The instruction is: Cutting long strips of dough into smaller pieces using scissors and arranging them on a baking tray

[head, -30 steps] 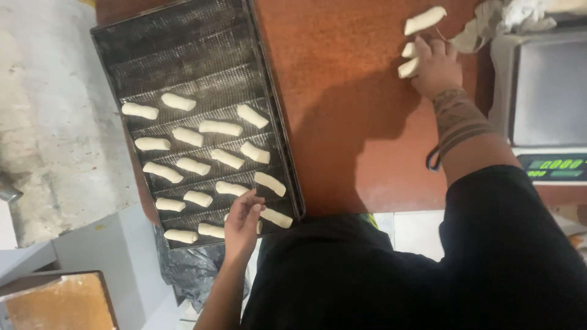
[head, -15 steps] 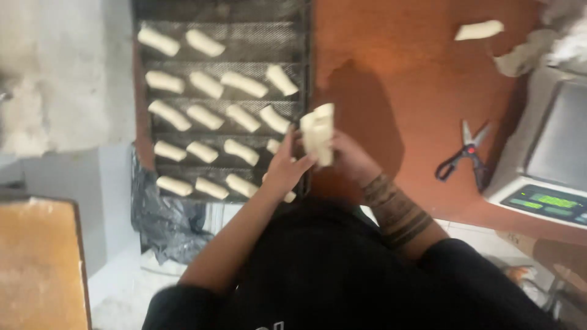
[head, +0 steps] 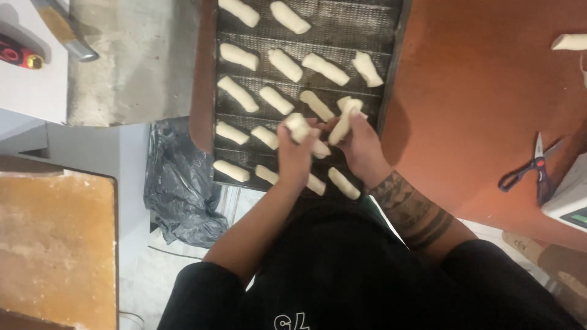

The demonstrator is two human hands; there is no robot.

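A dark perforated baking tray (head: 391,67) lies on the brown table, holding several pale dough pieces (head: 284,64) in rows. My left hand (head: 293,153) is over the tray's near right part, closed on a dough piece (head: 298,126). My right hand (head: 361,143) is beside it and grips another dough piece (head: 343,119), held upright above the tray. The two hands nearly touch. More dough pieces (head: 341,182) lie under and around my hands.
Scissors with dark handles (head: 529,168) lie on the brown table (head: 477,91) at right, next to a white scale (head: 572,198). A loose dough piece (head: 570,41) sits far right. A black plastic bag (head: 180,183) hangs left of the tray; a wooden board (head: 55,244) is at lower left.
My right hand came back from the far right of the table with dough. Both hands have moved over the tray, each now holding a separate piece.
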